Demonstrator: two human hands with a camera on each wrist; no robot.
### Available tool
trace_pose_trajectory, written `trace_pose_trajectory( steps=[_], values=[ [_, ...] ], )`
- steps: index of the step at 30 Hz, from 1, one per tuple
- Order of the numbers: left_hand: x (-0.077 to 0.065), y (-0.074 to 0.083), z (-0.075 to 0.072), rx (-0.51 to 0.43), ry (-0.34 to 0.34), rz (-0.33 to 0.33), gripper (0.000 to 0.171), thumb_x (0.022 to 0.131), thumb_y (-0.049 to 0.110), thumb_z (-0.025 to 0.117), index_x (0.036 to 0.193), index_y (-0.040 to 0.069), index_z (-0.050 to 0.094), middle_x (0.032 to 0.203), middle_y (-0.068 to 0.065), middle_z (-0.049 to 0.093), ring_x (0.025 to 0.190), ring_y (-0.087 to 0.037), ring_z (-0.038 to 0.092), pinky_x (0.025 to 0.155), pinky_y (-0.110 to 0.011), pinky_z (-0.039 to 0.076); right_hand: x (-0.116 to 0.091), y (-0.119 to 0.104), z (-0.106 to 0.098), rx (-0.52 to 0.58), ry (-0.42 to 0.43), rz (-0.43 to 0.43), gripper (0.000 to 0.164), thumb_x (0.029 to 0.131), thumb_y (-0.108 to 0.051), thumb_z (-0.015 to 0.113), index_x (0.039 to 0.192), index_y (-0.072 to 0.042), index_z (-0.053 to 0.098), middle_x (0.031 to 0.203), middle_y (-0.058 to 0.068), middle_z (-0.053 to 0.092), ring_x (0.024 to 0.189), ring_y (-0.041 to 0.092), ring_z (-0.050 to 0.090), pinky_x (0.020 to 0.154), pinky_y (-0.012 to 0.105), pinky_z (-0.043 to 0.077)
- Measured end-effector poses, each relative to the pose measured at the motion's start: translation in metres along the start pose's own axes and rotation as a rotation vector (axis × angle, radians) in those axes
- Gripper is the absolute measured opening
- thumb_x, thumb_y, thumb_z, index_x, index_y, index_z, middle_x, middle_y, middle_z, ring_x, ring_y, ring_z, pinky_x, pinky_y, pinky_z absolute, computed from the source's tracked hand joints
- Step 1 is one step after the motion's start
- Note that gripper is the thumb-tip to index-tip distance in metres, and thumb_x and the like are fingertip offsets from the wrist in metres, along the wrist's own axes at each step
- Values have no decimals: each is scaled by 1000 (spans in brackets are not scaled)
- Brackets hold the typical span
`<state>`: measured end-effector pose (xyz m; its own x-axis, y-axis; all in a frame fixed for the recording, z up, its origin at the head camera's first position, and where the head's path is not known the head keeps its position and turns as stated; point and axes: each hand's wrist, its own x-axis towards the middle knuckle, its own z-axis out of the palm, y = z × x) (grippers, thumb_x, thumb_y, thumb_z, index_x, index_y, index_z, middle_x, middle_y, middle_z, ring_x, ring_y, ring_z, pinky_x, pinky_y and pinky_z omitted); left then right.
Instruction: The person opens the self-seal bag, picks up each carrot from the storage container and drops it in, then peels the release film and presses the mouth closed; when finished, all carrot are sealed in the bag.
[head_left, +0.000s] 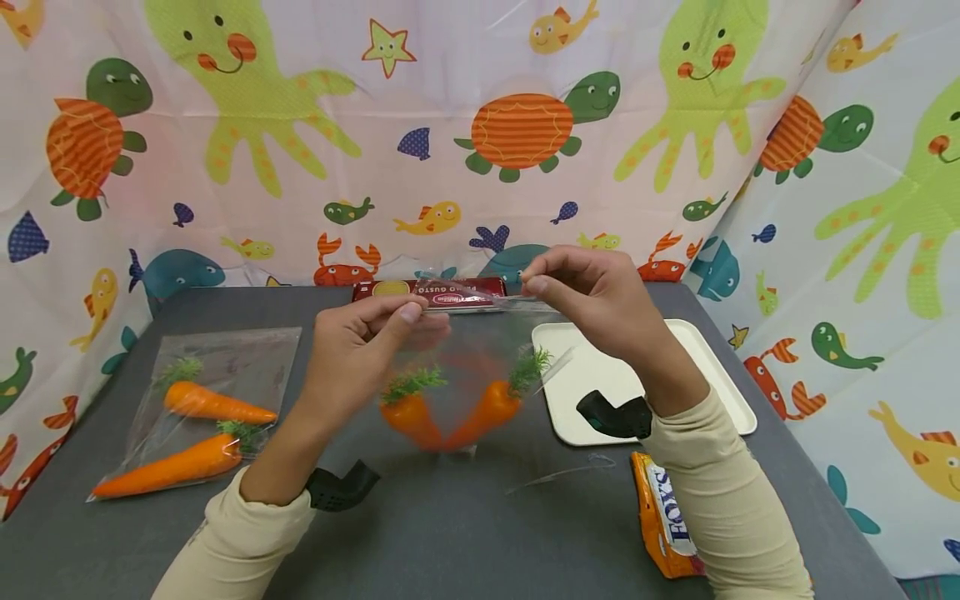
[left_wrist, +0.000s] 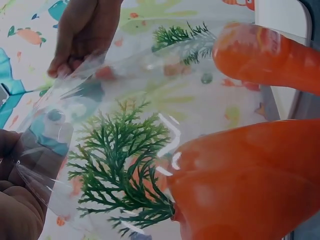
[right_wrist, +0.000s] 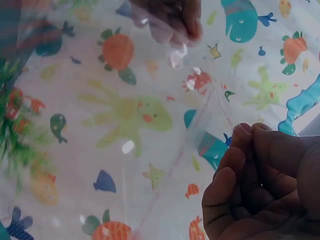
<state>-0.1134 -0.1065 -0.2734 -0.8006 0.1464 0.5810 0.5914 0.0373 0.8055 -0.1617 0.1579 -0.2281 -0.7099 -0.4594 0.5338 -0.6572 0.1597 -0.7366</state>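
Observation:
A clear plastic bag (head_left: 480, 342) hangs upright between my hands, with two orange carrots inside. One carrot (head_left: 411, 419) leans at its left, the other (head_left: 486, 414) at its right, tips together and green tops up. My left hand (head_left: 358, 346) pinches the bag's upper left edge between thumb and fingers. With thumb and forefinger, my right hand (head_left: 611, 304) pinches the thin film at the upper right, where the right wrist view shows faint small print along the edge (right_wrist: 225, 112). The left wrist view shows a carrot top (left_wrist: 122, 165) close up through the film.
At the left lies another clear bag (head_left: 225, 354) with two carrots. A dark red box (head_left: 465, 292) stands at the back. To the right are a cream tray (head_left: 592, 400) and an orange Fox's packet (head_left: 660, 517). A thin clear strip (head_left: 562, 475) lies on the grey table (head_left: 465, 533).

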Motion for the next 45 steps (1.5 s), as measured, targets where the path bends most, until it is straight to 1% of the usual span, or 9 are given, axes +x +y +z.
trace_pose_trajectory(
  steps=[6, 12, 17, 21, 26, 28, 41, 42, 45],
  values=[
    [-2, 3, -7, 10, 40, -17, 17, 97, 2, 59, 109, -2, 70, 98, -13, 73, 89, -26, 71, 79, -37, 55, -9, 9, -10, -113, 13, -45, 9, 90, 6, 65, 96, 2, 70, 88, 10, 65, 74, 16, 59, 69, 23, 51],
    [-2, 5, -15, -8, 62, 1, 18, 96, 0, 58, 109, -3, 70, 97, -18, 72, 88, -28, 71, 79, -38, 55, -17, 22, -17, -331, 24, -131, 17, 86, 7, 70, 100, -2, 74, 92, 2, 68, 76, 12, 56, 68, 19, 48],
    [-3, 5, -20, -7, 56, -11, 19, 97, 0, 58, 111, -4, 70, 97, -18, 72, 88, -28, 71, 80, -37, 54, -22, 31, -19, -484, -15, -220, 28, 80, 12, 73, 105, 0, 74, 91, 3, 67, 76, 10, 56, 67, 16, 47],
    [-4, 5, -22, -2, 55, -10, 19, 96, 0, 58, 111, -5, 69, 97, -19, 72, 88, -27, 71, 76, -34, 56, -25, 33, -18, -551, -45, -283, 28, 76, 10, 77, 102, 0, 74, 89, 5, 65, 76, 12, 57, 65, 15, 46],
    [-5, 6, -26, 0, 72, 4, 18, 96, -2, 58, 109, -6, 70, 95, -20, 72, 86, -27, 72, 75, -34, 56, -29, 33, -16, -573, -66, -367, 25, 73, 8, 80, 96, 0, 75, 89, 5, 65, 77, 13, 58, 66, 14, 45],
    [-5, 6, -27, 6, 71, 9, 18, 96, -2, 58, 109, -6, 70, 95, -20, 72, 86, -27, 72, 79, -36, 55, -31, 33, -17, -569, -64, -382, 25, 72, 10, 80, 94, 0, 75, 88, 4, 65, 76, 13, 58, 65, 14, 45],
    [-5, 12, -34, 36, 90, -18, 18, 96, -1, 58, 108, -6, 70, 96, -18, 72, 87, -27, 71, 79, -34, 55, -42, 39, -30, -594, -21, -348, 25, 73, 11, 79, 92, -3, 73, 89, 3, 64, 76, 13, 56, 65, 16, 43],
    [-6, 13, -34, 48, 90, -25, 18, 96, 0, 58, 108, -5, 70, 96, -17, 72, 87, -26, 71, 80, -34, 54, -43, 40, -31, -593, -20, -349, 23, 74, 10, 79, 92, -3, 73, 89, 3, 64, 76, 13, 56, 65, 16, 43],
    [-6, 14, -35, 77, 85, -41, 18, 97, 2, 58, 109, -4, 70, 97, -15, 73, 88, -25, 71, 81, -33, 54, -47, 43, -35, -593, -19, -357, 8, 86, -7, 73, 92, -3, 73, 88, 4, 64, 76, 14, 56, 64, 16, 44]
  ],
)
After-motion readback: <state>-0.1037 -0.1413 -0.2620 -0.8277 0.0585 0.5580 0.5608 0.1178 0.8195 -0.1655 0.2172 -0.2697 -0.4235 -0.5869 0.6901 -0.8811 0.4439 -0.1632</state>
